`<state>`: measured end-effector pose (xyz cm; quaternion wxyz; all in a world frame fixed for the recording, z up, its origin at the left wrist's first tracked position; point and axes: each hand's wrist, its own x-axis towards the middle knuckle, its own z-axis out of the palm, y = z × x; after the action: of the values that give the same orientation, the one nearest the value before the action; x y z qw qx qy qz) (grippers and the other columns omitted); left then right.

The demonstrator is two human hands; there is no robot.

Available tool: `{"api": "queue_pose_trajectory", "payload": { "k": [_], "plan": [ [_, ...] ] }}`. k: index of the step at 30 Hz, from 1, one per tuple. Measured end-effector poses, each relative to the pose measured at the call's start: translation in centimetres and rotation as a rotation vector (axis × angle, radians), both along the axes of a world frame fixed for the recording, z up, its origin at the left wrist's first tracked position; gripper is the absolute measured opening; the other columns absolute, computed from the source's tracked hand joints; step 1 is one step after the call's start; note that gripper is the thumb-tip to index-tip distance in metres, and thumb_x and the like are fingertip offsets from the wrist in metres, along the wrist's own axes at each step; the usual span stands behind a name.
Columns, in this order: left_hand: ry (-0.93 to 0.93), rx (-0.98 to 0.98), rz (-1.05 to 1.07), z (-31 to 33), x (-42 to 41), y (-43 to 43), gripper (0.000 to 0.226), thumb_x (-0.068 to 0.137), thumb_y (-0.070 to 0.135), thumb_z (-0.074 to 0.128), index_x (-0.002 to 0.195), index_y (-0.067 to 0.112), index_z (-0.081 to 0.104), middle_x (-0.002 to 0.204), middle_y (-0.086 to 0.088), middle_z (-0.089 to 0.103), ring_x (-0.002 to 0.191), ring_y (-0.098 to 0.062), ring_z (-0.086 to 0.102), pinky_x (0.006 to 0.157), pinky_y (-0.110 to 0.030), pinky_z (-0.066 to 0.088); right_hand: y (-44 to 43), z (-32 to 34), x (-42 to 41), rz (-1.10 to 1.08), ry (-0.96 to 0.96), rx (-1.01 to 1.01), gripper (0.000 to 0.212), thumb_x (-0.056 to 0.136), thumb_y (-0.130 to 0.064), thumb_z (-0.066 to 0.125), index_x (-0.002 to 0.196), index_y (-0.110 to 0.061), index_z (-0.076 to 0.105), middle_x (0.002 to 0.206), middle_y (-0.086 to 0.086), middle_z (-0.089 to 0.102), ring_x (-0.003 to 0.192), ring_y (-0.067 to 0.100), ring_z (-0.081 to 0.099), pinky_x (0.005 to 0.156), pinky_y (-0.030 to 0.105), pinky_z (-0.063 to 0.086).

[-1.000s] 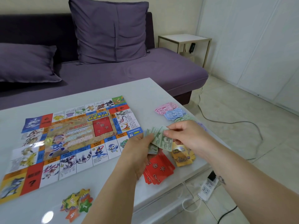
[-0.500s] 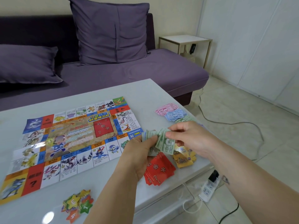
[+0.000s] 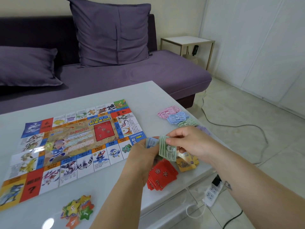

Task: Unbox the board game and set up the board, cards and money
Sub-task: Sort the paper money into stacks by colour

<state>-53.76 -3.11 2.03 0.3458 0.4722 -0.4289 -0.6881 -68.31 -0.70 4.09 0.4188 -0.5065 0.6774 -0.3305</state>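
Observation:
The colourful game board (image 3: 74, 146) lies unfolded on the white table (image 3: 145, 96). My left hand (image 3: 143, 159) holds a fanned stack of play money (image 3: 152, 142) just right of the board. My right hand (image 3: 189, 142) pinches a few green notes (image 3: 165, 149) from that stack. Beneath my hands lie a pile of red cards (image 3: 161, 176) and a pile of yellow cards (image 3: 187, 162). Sorted money piles sit at the table's right edge: pink (image 3: 168, 111), blue (image 3: 177, 118), green (image 3: 187, 123).
Star-shaped number tokens (image 3: 77, 210) lie near the table's front edge. A purple sofa with two cushions (image 3: 112, 33) stands behind the table. A power strip (image 3: 212, 194) and cables lie on the tiled floor to the right; a small side table (image 3: 188, 40) stands beyond.
My right hand has drawn the green notes a little apart from the stack in my left hand. Both hands stay over the card piles.

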Motion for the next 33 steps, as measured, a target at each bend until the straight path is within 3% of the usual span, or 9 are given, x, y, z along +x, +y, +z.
{"api": "queue_pose_trajectory", "payload": {
  "k": [4, 7, 12, 14, 17, 21, 25, 30, 33],
  "plan": [
    [-0.008, 0.004, 0.072, -0.2, 0.0, -0.3, 0.009, 0.090, 0.020, 0.062, 0.089, 0.013, 0.066, 0.081, -0.007, 0.066, 0.065, -0.013, 0.055, 0.048, -0.021, 0.037, -0.3, -0.4, -0.6, -0.120, -0.019, -0.052, 0.017, 0.088, -0.023, 0.065, 0.104, -0.018, 0.068, 0.048, -0.019, 0.051, 0.040, -0.007, 0.045, 0.052, 0.011, 0.034],
    [-0.016, -0.024, 0.120, 0.0, 0.0, -0.6, 0.005, 0.088, 0.019, 0.064, 0.084, 0.017, 0.065, 0.077, 0.001, 0.060, 0.066, -0.009, 0.052, 0.052, -0.023, 0.035, -0.3, -0.5, -0.9, -0.200, -0.083, -0.087, 0.021, 0.087, -0.020, 0.067, 0.106, -0.013, 0.067, 0.052, -0.013, 0.053, 0.043, -0.002, 0.047, 0.054, 0.017, 0.042],
    [0.000, -0.018, 0.103, 0.2, -0.8, -0.4, 0.004, 0.087, 0.016, 0.066, 0.086, 0.019, 0.066, 0.071, 0.003, 0.061, 0.053, -0.001, 0.056, 0.052, -0.022, 0.035, 0.3, -0.3, -0.3, -0.091, -0.096, -0.127, 0.013, 0.091, -0.013, 0.062, 0.104, -0.011, 0.064, 0.061, -0.002, 0.061, 0.050, -0.001, 0.057, 0.053, 0.014, 0.047],
    [0.095, 0.057, 0.155, 0.4, -1.0, -0.5, 0.003, 0.088, 0.016, 0.063, 0.087, 0.017, 0.065, 0.074, 0.002, 0.062, 0.061, -0.005, 0.055, 0.051, -0.020, 0.036, -0.2, 0.0, -1.2, -0.159, -0.082, -0.178, 0.011, 0.091, -0.011, 0.061, 0.101, -0.013, 0.065, 0.062, 0.001, 0.062, 0.048, 0.000, 0.058, 0.053, 0.015, 0.048],
    [0.302, 0.231, 0.193, 0.9, -0.9, -0.8, 0.008, 0.093, 0.015, 0.055, 0.094, 0.016, 0.063, 0.079, 0.000, 0.067, 0.067, -0.010, 0.053, 0.048, -0.018, 0.040, -2.1, 0.1, -4.2, -0.396, 0.139, -0.324, 0.011, 0.091, -0.011, 0.059, 0.093, -0.014, 0.069, 0.058, -0.004, 0.059, 0.045, 0.001, 0.053, 0.049, 0.012, 0.042],
    [0.437, 0.353, 0.158, 0.8, -1.1, -0.9, 0.025, 0.094, 0.003, 0.041, 0.098, 0.012, 0.063, 0.080, -0.005, 0.069, 0.066, -0.013, 0.054, 0.053, -0.022, 0.043, -4.4, -1.9, -6.9, -0.500, 0.291, -0.325, 0.017, 0.088, -0.013, 0.059, 0.098, -0.012, 0.073, 0.071, -0.006, 0.063, 0.067, 0.016, 0.061, 0.065, 0.030, 0.050],
    [0.432, 0.368, 0.194, 0.4, -1.2, -1.0, 0.030, 0.092, -0.006, 0.033, 0.103, 0.007, 0.058, 0.092, -0.011, 0.065, 0.074, -0.017, 0.054, 0.062, -0.028, 0.044, -5.8, -3.7, -7.3, -0.544, 0.358, -0.261, 0.018, 0.086, -0.016, 0.059, 0.094, -0.004, 0.070, 0.092, 0.015, 0.071, 0.092, 0.035, 0.064, 0.085, 0.046, 0.052],
    [0.405, 0.314, 0.192, 0.3, -1.0, -1.3, 0.028, 0.095, -0.008, 0.031, 0.111, 0.003, 0.051, 0.098, -0.014, 0.063, 0.084, -0.022, 0.059, 0.066, -0.030, 0.048, -5.0, -3.7, -7.1, -0.530, 0.714, -0.191, 0.035, 0.089, -0.038, 0.060, 0.119, -0.020, 0.065, 0.123, 0.005, 0.061, 0.115, 0.028, 0.053, 0.092, 0.037, 0.042],
    [0.397, 0.249, 0.122, 0.4, -1.0, -1.3, 0.027, 0.097, -0.006, 0.033, 0.115, 0.003, 0.052, 0.095, -0.011, 0.068, 0.080, -0.017, 0.066, 0.061, -0.025, 0.056, -3.9, -2.0, -5.2, -0.419, 0.565, -0.343, 0.025, 0.090, -0.030, 0.060, 0.107, -0.014, 0.070, 0.109, 0.005, 0.067, 0.101, 0.021, 0.059, 0.082, 0.030, 0.044]
  ]
}}
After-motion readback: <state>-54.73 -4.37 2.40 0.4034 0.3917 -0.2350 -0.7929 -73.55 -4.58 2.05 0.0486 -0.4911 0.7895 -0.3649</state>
